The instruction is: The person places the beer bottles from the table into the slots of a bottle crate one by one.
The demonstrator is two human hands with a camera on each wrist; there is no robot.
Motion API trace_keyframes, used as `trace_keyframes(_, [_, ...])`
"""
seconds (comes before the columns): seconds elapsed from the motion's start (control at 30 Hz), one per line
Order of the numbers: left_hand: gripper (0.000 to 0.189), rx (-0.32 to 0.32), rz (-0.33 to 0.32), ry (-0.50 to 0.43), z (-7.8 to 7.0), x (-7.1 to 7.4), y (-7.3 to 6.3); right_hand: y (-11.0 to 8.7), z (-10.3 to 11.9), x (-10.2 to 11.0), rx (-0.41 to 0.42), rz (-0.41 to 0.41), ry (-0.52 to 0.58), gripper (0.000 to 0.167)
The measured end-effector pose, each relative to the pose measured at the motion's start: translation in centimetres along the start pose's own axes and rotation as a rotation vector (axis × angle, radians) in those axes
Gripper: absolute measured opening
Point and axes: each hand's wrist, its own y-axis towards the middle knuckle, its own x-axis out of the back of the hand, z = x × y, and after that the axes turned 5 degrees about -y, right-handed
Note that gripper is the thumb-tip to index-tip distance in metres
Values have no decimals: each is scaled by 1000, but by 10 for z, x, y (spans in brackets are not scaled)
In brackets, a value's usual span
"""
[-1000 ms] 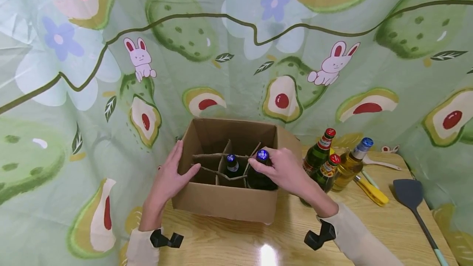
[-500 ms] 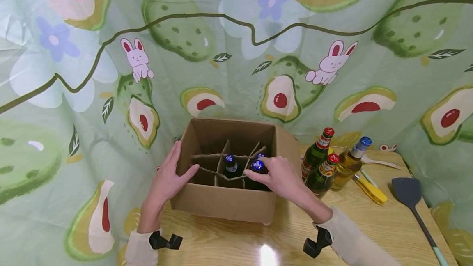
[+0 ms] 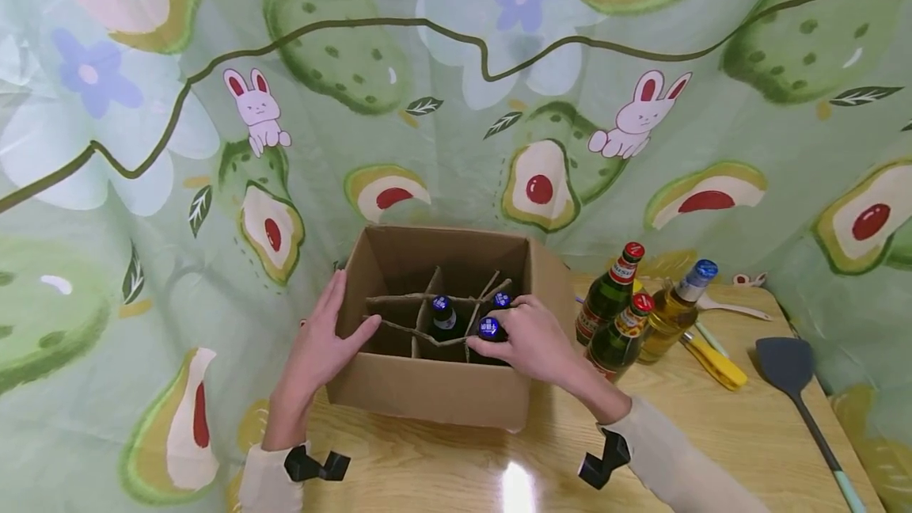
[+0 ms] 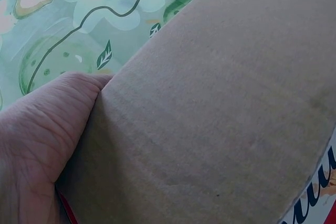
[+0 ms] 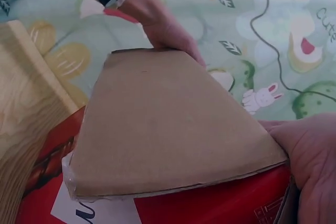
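A brown cardboard box (image 3: pixel 427 390) with crossed cardboard dividers (image 3: pixel 399 299) stands on the table. My left hand (image 3: pixel 321 351) holds its left wall, thumb over the rim and fingers along the outside. At the box's front right, my right hand (image 3: pixel 534 339) grips a dark blue-capped beer bottle (image 3: pixel 488 328) near its top, inside a compartment. Behind it shows another blue-capped bottle (image 3: pixel 502 301), and a third dark bottle (image 3: pixel 444 315) stands in the front middle compartment. Both wrist views show mostly the outer cardboard flaps (image 5: pixel 168 124), so the bottles are hidden there.
Right of the box stand two green red-capped bottles (image 3: pixel 611 291) (image 3: pixel 621 339) and a yellowish blue-capped bottle (image 3: pixel 673 315). Beyond them lie a yellow-handled tool (image 3: pixel 720 366), a white utensil (image 3: pixel 734 307) and a dark spatula (image 3: pixel 787 362). Patterned cloth (image 3: pixel 456 141) hangs behind.
My right hand has lowered the bottle deeper into the front right compartment, its cap shifting down and left. The bottle behind has come into sight. My left hand stays on the box wall.
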Motion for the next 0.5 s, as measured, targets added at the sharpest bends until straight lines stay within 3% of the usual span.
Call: trace_keyframes(0.5, [104,-4,2,11,0,1,0,0,2,1,8,70,-79,47])
